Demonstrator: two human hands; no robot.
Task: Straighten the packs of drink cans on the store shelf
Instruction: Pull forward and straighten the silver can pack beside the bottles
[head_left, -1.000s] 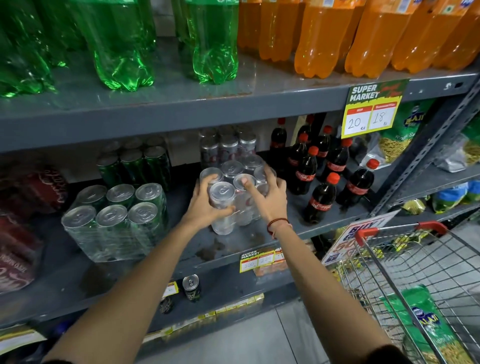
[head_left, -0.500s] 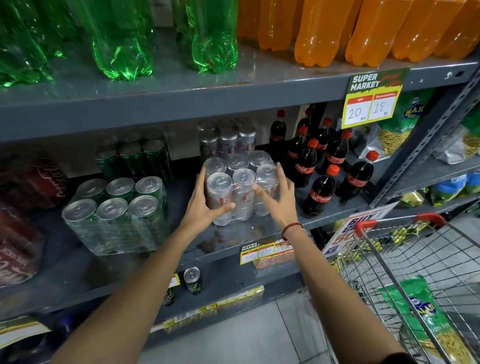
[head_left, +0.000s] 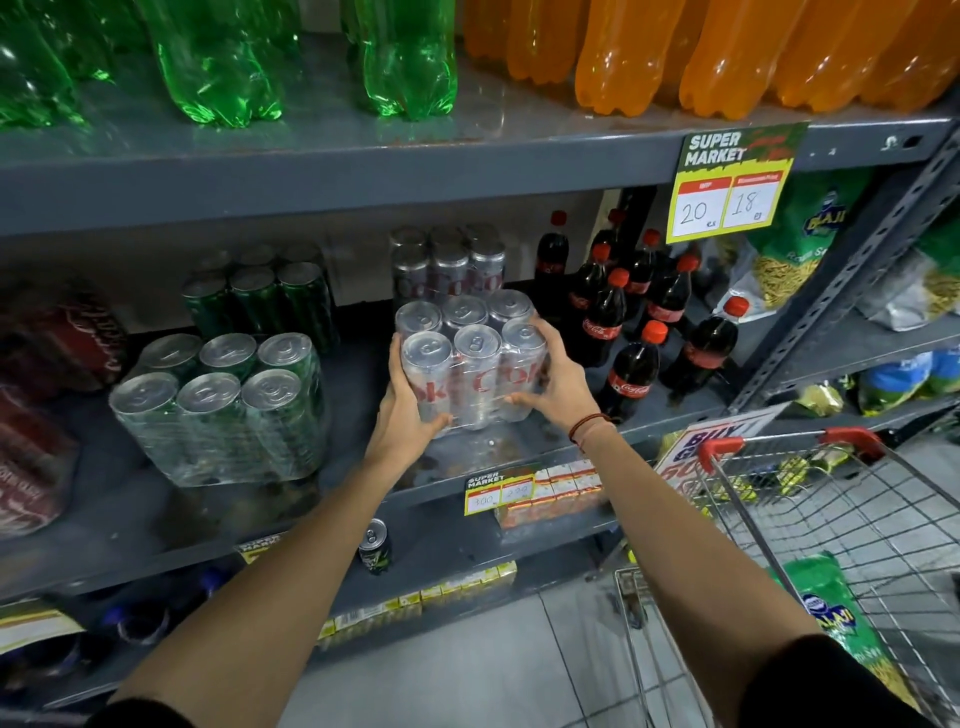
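Both hands clasp the silver pack (head_left: 470, 366) of six cans, which stands near the front of the middle shelf (head_left: 524, 447): the left hand (head_left: 402, 415) wraps its left end with the thumb across the lower front, and the right hand (head_left: 558, 382) cups its right end, fingers curled round the corner can and thumb on the front. Neither hand is flat or loose; both are closed on the wrap. The pack stands upright, can tops up, three cans wide and two deep, so its long axis runs left to right along the shelf, nearly parallel with the edge, and its printed side faces out toward the aisle. It looks close to squared, though whether it rests fully on the shelf I cannot tell. A second silver pack (head_left: 449, 265) stands behind it, and the cola bottles (head_left: 631, 374) are just beside it on the right. Left to do, by my reading: the green pack (head_left: 218, 410) to the left sits turned at an angle to the edge, and the red packs (head_left: 36, 415) at the far left look slumped and blurred.
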